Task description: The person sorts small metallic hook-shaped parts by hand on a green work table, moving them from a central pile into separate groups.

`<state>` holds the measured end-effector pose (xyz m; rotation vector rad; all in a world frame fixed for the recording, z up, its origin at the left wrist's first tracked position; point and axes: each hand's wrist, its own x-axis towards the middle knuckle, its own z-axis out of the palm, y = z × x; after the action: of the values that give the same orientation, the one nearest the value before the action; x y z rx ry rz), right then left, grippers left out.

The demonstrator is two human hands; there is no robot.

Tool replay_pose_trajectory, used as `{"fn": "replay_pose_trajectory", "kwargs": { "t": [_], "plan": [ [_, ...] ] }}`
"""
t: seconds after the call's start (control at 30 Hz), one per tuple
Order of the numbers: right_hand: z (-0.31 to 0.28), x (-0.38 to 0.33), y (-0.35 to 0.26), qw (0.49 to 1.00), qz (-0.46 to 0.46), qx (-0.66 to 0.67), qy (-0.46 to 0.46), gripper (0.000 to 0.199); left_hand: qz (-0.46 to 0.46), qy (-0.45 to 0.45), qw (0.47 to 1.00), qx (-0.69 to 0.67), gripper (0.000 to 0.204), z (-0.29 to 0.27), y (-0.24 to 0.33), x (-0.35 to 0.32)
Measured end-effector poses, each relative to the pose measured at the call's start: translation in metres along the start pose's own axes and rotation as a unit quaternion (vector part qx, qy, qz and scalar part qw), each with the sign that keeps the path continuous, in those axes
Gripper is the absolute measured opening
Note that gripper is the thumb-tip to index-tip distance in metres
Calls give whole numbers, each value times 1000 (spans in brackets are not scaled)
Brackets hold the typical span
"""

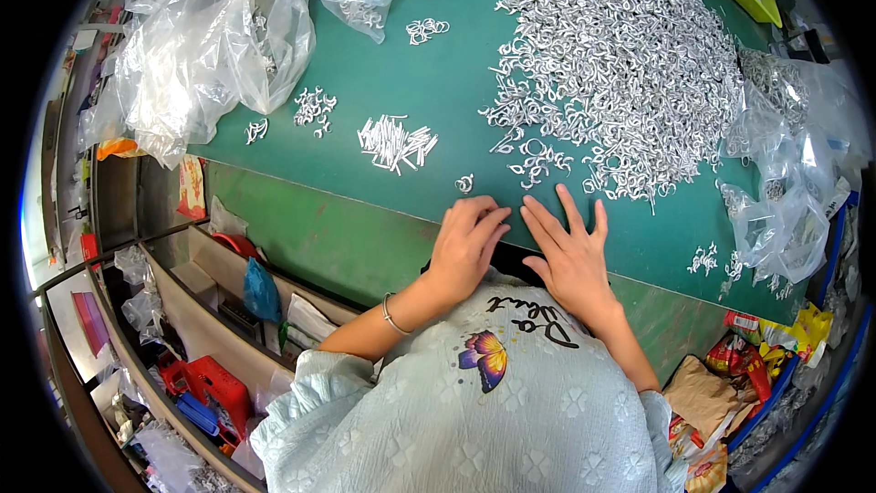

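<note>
From the head view I saw the left hand (465, 242) resting with fingers curled at the near edge of the green table (429, 91), and the right hand (570, 251) lay flat just beside it with fingers spread, neither holding anything. Beyond the right hand's fingertips spread a large heap of small silvery metal hooks and rings (620, 64), while a little bundle of straight metal pins (394, 142) lay farther off beyond the left hand. Crumpled clear plastic bags (228, 46) sat at the table's far left, and a thin bracelet (392, 315) circled the left wrist.
</note>
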<state>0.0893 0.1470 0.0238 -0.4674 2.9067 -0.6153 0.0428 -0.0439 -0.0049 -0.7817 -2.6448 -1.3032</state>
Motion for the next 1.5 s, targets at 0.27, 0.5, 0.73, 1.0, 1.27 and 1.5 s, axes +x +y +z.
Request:
{"fn": "replay_pose_trajectory", "kwargs": {
  "t": [0.27, 0.5, 0.73, 1.0, 1.27, 1.5],
  "plan": [
    [-7, -1, 0, 999, 42, 2, 33, 72, -37, 65, 995, 68, 28, -9, -11, 16],
    [-6, -3, -2, 999, 29, -26, -8, 66, -29, 45, 997, 51, 31, 2, 1, 24],
    [-3, -14, 2, 999, 44, 3, 15, 62, -17, 22, 999, 27, 33, 8, 5, 26],
    [-7, -26, 11, 989, 74, 63, 109, 47, 36, -52, 998, -3, 33, 19, 15, 33],
    [0, -26, 10, 982, 110, 52, 144, 39, 15, -53, 998, 1, 34, 20, 16, 28],
    [0, -1, 6, 992, 100, -9, 77, 51, -5, -51, 997, 51, 34, 19, 15, 26]
  ]
}}
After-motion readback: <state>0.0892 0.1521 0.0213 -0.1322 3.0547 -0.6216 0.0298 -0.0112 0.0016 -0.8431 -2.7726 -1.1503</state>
